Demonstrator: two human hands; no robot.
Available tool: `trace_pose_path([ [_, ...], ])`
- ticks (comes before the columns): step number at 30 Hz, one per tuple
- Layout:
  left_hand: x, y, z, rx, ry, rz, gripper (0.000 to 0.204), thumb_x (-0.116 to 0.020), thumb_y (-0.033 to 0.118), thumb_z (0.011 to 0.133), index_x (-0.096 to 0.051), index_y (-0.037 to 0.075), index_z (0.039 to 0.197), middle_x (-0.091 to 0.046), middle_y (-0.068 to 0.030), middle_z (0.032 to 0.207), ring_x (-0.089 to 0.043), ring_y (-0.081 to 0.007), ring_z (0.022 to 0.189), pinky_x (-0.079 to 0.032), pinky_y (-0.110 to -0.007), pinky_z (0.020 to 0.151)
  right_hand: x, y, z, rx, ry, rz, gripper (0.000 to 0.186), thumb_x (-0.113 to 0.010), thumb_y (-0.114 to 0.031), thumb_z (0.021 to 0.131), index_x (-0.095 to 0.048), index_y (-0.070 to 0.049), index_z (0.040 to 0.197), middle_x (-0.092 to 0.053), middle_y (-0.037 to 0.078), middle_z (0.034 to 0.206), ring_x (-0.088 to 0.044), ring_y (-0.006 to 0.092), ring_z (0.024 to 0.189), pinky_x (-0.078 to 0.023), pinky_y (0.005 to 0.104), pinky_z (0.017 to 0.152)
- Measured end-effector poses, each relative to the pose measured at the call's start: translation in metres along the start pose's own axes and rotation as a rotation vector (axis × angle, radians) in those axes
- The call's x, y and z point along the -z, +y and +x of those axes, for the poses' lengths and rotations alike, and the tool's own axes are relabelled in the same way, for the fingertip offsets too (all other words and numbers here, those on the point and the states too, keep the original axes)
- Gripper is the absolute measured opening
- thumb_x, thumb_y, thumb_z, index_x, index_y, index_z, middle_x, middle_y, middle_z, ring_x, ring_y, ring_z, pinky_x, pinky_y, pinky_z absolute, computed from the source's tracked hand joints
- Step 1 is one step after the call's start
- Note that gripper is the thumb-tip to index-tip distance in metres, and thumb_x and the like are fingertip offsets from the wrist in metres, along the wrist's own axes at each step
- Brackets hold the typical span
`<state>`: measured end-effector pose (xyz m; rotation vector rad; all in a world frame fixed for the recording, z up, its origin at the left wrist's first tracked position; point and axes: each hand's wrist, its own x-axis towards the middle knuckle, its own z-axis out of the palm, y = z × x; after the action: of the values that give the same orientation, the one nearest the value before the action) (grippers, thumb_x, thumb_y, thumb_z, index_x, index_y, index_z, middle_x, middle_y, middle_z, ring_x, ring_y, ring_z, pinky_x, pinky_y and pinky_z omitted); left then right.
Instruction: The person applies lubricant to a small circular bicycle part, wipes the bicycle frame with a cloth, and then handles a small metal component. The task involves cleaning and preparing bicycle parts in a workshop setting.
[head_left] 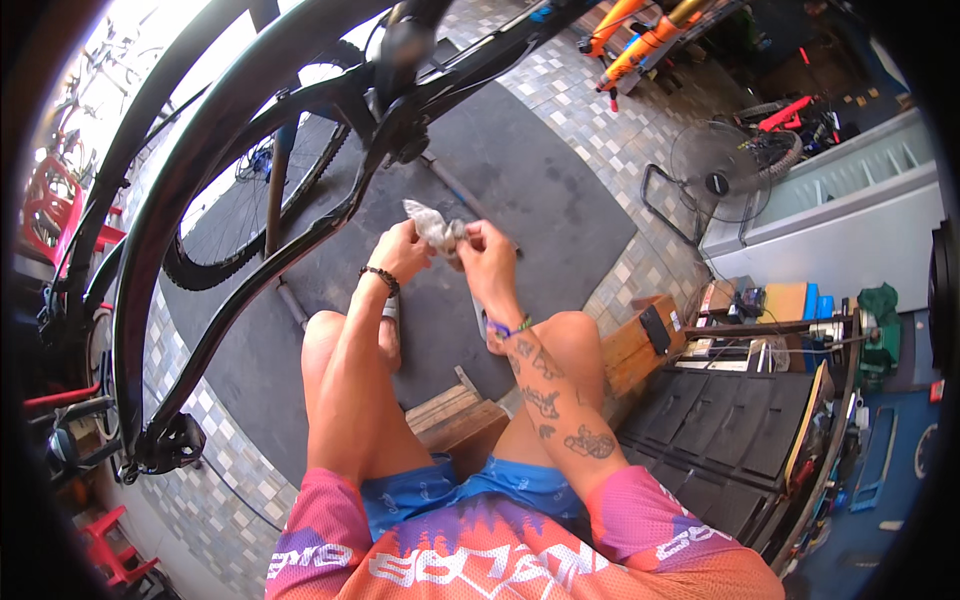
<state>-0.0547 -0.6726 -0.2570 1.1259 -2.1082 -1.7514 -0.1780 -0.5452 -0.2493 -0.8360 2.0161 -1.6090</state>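
A crumpled pale grey rag (433, 220) is held between both hands above the dark mat. My left hand (400, 250) pinches it from the left, fingers curled. My right hand (487, 258) grips it from the right, thumb and fingers closed on it. Just left of and above my hands, a black bicycle frame (250, 300) hangs at an angle, with a wheel (210, 281) behind it. A metal tube (445, 175) lies behind the rag, partly hidden by it.
A wooden bench (450, 420) stands between my legs. To the right are a wooden box (635, 355), a standing fan (715, 180), a black slatted surface (715, 425) and shelves of tools. Orange forks (650, 50) are at the upper right. A red chair (50, 205) is at far left.
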Motion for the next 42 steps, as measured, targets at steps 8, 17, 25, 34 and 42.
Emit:
trace_pose_path([
  [8, -0.076, 0.003, -0.043, -0.185, -0.239, -0.478, 0.019, -0.062, 0.01, 0.108, -0.072, 0.0, 0.121, -0.076, -0.005, 0.099, -0.074, -0.0139, 0.087, -0.066, -0.031, 0.074, 0.073, -0.008, -0.07, -0.033, -0.029, -0.115, 0.012, -0.077, -0.008, 0.096, -0.074, 0.002, 0.092, -0.075, 0.005, 0.076, -0.069, 0.0104, 0.067, -0.055, 0.0277, 0.059],
  [17, -0.116, 0.032, -0.066, -0.074, 0.372, -0.441, 0.039, -0.068, 0.037, 0.107, -0.072, 0.0, 0.092, -0.068, -0.0039, 0.074, -0.063, -0.0117, 0.058, -0.052, -0.03, 0.05, 0.199, -0.002, -0.212, -0.246, 0.245, 0.38, 0.018, -0.074, -0.014, 0.102, -0.068, 0.002, 0.107, -0.074, 0.007, 0.086, -0.071, 0.0135, 0.07, -0.06, 0.0274, 0.062],
  [25, -0.276, 0.1, -0.188, -0.266, -0.539, -0.366, 0.016, -0.062, 0.015, 0.107, -0.071, 0.001, 0.107, -0.074, -0.0031, 0.101, -0.066, -0.0089, 0.085, -0.053, -0.026, 0.073, 0.268, -0.007, -0.295, 0.114, 0.624, 0.018, 0.024, -0.075, -0.012, 0.097, -0.065, 0.0, 0.115, -0.067, 0.018, 0.109, -0.068, 0.0304, 0.102, -0.055, 0.0395, 0.087],
  [34, -0.408, 0.126, -0.262, -0.313, -1.005, -0.195, 0.022, -0.052, 0.005, 0.107, -0.071, -0.004, 0.113, -0.075, -0.0094, 0.098, -0.071, -0.0133, 0.086, -0.057, -0.026, 0.075, 0.334, -0.069, -0.408, -0.217, 0.766, -0.668, 0.033, -0.076, -0.012, 0.089, -0.066, -0.002, 0.119, -0.06, 0.014, 0.115, -0.067, 0.033, 0.108, -0.056, 0.0452, 0.087],
  [42, -0.448, 0.081, -0.25, -0.104, -1.086, -0.032, 0.041, -0.056, 0.035, 0.107, -0.073, -0.003, 0.106, -0.066, -0.0072, 0.074, -0.059, -0.0157, 0.056, -0.043, -0.028, 0.053, 0.377, -0.28, -0.561, -0.081, 0.799, -0.224, 0.035, -0.079, -0.022, 0.097, -0.071, -0.007, 0.128, -0.07, 0.009, 0.117, -0.072, 0.0224, 0.105, -0.057, 0.0346, 0.085],
])
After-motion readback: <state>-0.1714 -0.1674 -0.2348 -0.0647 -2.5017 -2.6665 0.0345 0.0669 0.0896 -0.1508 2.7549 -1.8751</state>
